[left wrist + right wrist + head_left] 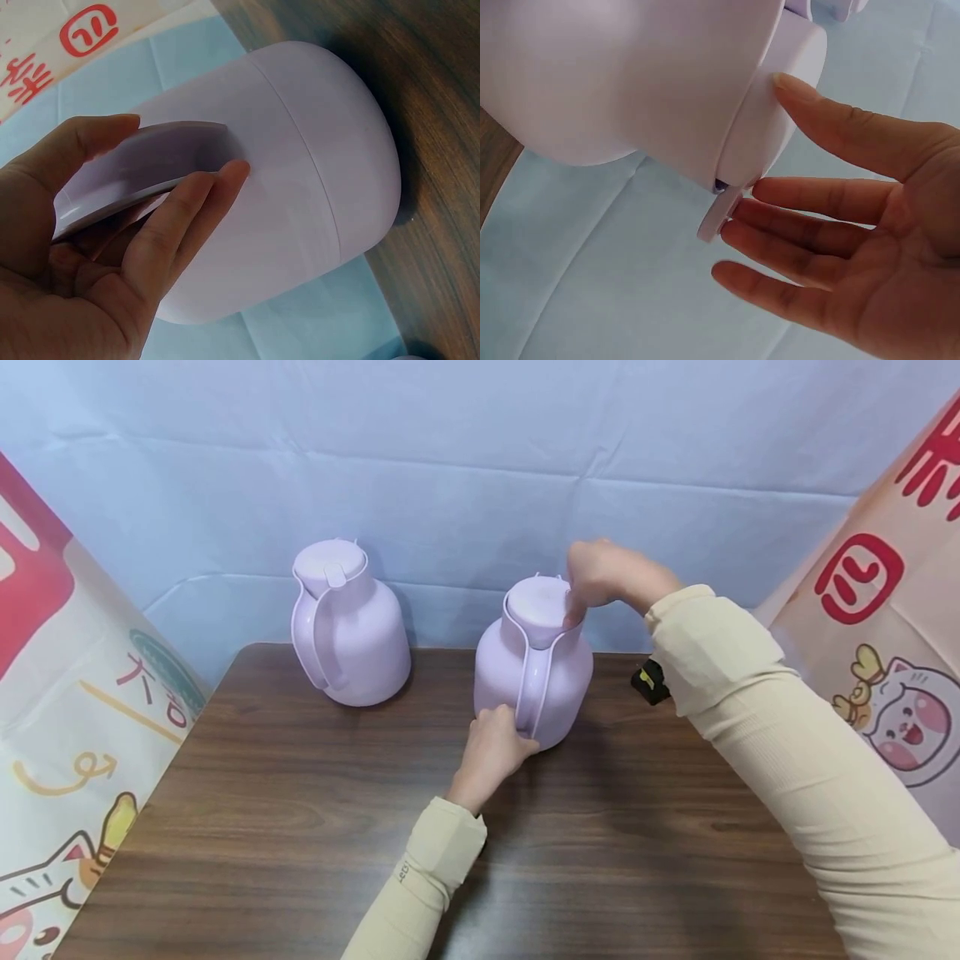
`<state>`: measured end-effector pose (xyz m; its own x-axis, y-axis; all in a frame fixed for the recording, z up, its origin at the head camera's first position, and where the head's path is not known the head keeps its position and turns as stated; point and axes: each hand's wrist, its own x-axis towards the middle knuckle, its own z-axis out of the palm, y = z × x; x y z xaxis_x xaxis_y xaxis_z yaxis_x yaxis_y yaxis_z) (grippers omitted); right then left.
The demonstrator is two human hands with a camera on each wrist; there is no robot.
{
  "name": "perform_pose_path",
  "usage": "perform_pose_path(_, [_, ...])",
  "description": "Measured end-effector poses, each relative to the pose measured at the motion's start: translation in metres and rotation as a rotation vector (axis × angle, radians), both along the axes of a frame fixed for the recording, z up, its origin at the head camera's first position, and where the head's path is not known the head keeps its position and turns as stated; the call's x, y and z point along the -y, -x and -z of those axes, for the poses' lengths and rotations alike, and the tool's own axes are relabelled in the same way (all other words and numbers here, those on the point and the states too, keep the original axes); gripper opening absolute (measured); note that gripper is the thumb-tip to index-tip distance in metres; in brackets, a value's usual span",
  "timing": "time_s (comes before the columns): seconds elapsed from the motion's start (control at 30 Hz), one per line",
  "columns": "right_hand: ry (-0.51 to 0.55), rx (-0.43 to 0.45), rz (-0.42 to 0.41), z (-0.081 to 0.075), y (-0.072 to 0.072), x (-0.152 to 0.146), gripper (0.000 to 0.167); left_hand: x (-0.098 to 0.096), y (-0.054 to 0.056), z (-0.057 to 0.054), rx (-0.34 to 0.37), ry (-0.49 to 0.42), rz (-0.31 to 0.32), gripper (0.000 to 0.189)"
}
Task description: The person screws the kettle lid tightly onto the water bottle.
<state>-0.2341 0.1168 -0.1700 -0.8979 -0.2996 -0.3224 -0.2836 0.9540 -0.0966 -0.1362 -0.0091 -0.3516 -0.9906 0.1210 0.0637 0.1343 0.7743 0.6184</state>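
A lilac vacuum jug (491, 664) stands upright on the table, its handle (533, 687) facing me. My left hand (495, 747) grips that handle near its lower end; in the left wrist view, thumb and fingers lie on opposite sides of it. Up at the jug's top, my right hand (609, 572) holds the lid (536, 602) by its edge. The right wrist view shows the thumb against the lid's side and the fingertips by a small tab (718, 216). The lid sits in the jug's mouth.
A second lilac jug (371, 639) stands to the left, lid on. A small black object (649, 682) with a yellow mark lies to the right, near the back edge of the wooden table (300, 827). Behind hangs a pale blue cloth (450, 485); printed banners flank both sides.
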Motion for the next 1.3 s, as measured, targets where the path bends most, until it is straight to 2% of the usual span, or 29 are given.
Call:
perform_pose_path(0.27, [0.018,0.015,0.01,-0.0001,0.0024,-0.0042,0.03,0.0011,0.0002,-0.001,-0.015,0.004,0.008,0.022])
perform_pose_path(0.47, [0.009,0.007,0.002,-0.0007,0.0026,-0.0025,0.04,0.0023,0.0004,-0.0005,-0.037,0.007,0.012,0.023])
perform_pose_path(0.77, [0.008,0.022,-0.005,-0.0025,0.0021,-0.0011,0.031,0.0025,0.0011,-0.0008,-0.028,0.009,0.011,0.024])
perform_pose_path(1.03, [0.002,0.022,-0.011,-0.0005,0.001,0.0013,0.03,0.0033,0.0003,-0.0021,-0.023,0.0,0.003,0.022])
perform_pose_path(1.3, [-0.014,0.015,-0.017,0.0003,-0.0013,0.0027,0.03,0.0024,-0.001,-0.0016,-0.053,-0.003,0.003,0.022])
